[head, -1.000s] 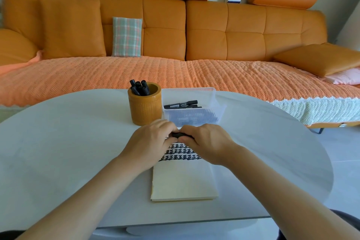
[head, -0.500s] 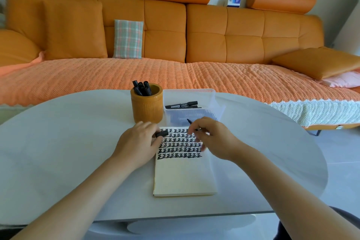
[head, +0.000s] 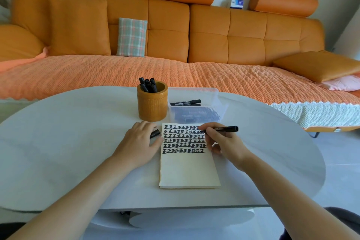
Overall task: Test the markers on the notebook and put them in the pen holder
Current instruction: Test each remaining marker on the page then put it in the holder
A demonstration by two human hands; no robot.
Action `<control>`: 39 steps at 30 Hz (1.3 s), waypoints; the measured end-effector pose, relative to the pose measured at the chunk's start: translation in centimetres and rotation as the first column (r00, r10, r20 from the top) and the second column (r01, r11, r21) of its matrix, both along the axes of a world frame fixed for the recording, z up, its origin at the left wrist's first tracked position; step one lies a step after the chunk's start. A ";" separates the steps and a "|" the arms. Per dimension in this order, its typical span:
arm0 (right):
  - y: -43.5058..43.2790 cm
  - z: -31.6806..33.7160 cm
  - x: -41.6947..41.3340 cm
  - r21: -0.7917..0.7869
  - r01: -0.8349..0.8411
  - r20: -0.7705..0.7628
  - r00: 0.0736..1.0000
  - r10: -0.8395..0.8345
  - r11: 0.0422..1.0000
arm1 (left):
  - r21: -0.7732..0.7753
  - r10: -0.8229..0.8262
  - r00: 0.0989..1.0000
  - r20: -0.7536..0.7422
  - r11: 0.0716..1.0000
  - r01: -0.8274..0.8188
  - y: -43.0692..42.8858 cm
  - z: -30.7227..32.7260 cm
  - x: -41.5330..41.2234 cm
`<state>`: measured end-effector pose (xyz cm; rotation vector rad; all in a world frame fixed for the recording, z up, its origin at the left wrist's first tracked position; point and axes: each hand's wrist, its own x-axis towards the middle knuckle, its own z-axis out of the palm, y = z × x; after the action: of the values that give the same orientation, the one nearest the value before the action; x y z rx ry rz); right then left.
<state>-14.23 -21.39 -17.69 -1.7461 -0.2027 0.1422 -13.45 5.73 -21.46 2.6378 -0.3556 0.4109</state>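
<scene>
Now at the testing step: the right hand (head: 220, 142) pinches an uncapped marker (head: 224, 129), tip at the top row of the notebook (head: 187, 169), while the left hand (head: 142, 140) beside it grips what looks like the cap (head: 155, 134). Next comes recapping, then the pen holder (head: 152, 103) behind.

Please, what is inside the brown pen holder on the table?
Several black markers stand inside the pen holder, leaning, with their upper ends above the rim. Its opaque wall covers their lower parts and the bottom, so the exact count cannot be told.
</scene>
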 end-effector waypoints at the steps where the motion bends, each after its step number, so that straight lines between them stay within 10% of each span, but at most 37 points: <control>1: -0.1 0.0 0.1 0.004 0.013 -0.001 1.000 -0.013 1.000 | -0.018 -0.024 0.999 -0.028 1.000 0.023 0.0 0.0 -0.1; 39: -1.5 -1.1 -0.7 -0.315 0.105 0.122 0.990 -0.069 0.943 | 0.181 -0.145 0.980 -0.136 0.969 0.168 0.4 -0.2 -0.8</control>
<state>-14.94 -22.93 -18.81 -2.0875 -0.1886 0.0143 -14.27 6.09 -21.70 2.7788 -0.5865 0.1705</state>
